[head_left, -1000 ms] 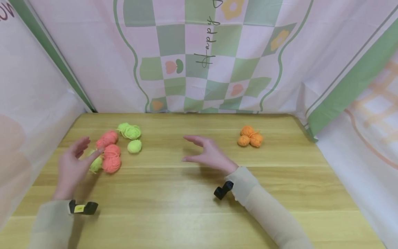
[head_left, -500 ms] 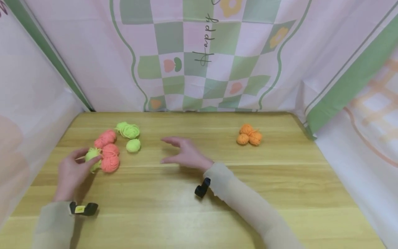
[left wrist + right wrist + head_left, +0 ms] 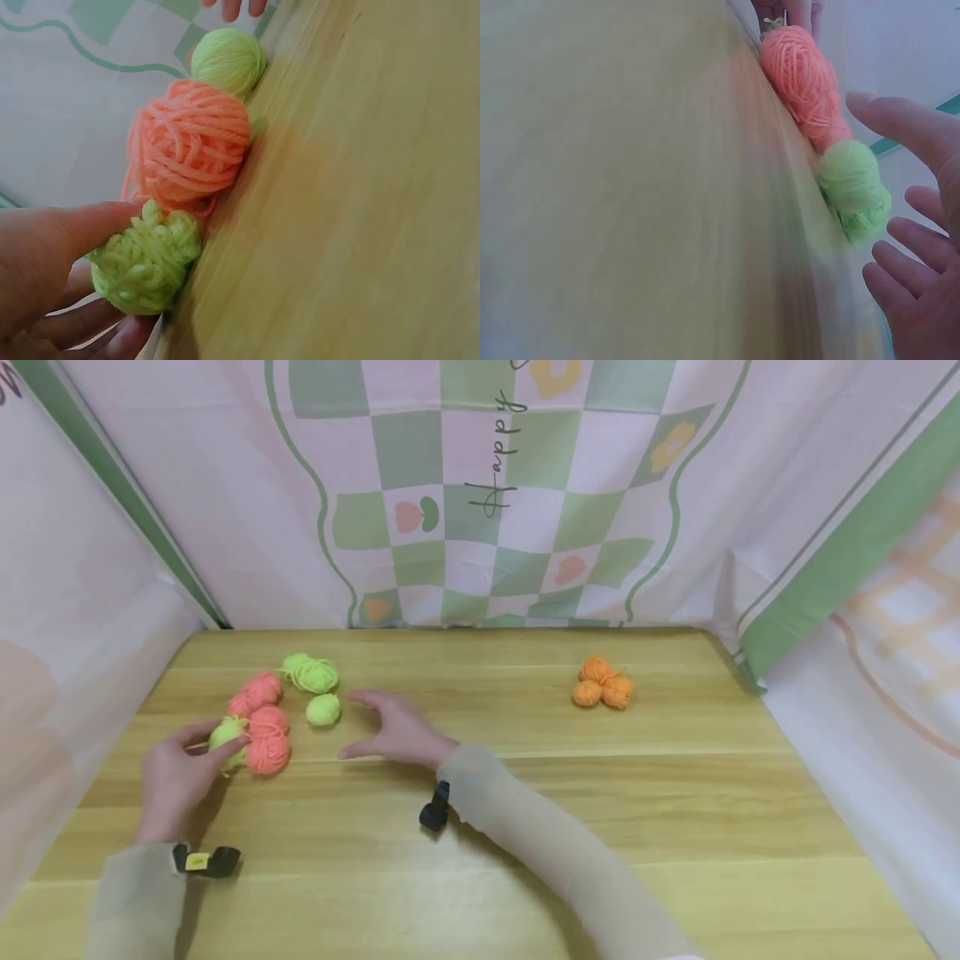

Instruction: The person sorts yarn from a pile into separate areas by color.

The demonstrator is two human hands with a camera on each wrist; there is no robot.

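My left hand (image 3: 174,774) holds a yellow-green ball of yarn (image 3: 148,259) between thumb and fingers, low against the tabletop at the left. Right beside that ball lies a coral ball of yarn (image 3: 267,742), with a second coral one (image 3: 257,693) behind it. My right hand (image 3: 401,732) has its thumb and fingers spread apart, holding nothing. It hovers just to the right of a small, smooth yellow-green ball of yarn (image 3: 323,711). Looser yellow-green yarn (image 3: 312,675) lies behind that ball; in the right wrist view the two overlap.
Several small orange yarn balls (image 3: 603,685) sit together at the back right of the wooden table (image 3: 480,860). Printed cloth (image 3: 480,527) hangs behind the table's far edge and along both sides.
My left hand has come down around the yellow-green ball beside the coral yarn and taken hold of it. My right hand has moved left across the table, up to the small yellow-green ball.
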